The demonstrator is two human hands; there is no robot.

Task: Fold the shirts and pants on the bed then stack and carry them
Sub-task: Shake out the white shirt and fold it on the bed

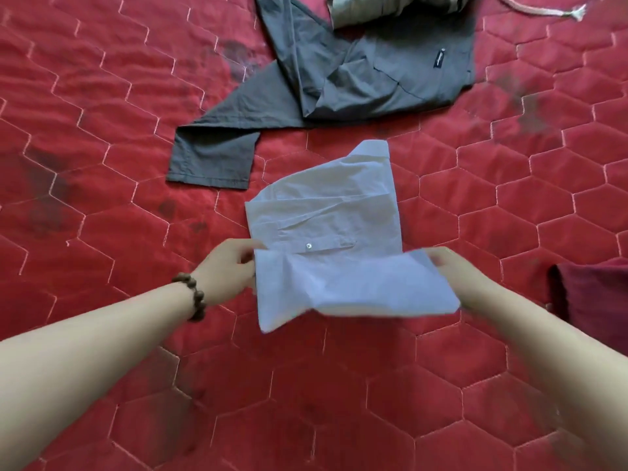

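Left hand (pixel 227 270) and right hand (pixel 453 271) each grip the white shirt's (pixel 326 212) near edge (lifted, blurred).

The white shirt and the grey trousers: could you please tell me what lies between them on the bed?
Nothing: in the head view only bare red quilt separates the white shirt from the grey trousers.

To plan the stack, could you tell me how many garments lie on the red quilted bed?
4, perhaps: pale blue shirt centre, held; dark grey trousers beyond; olive garment at top edge; maroon cloth right, cropped.
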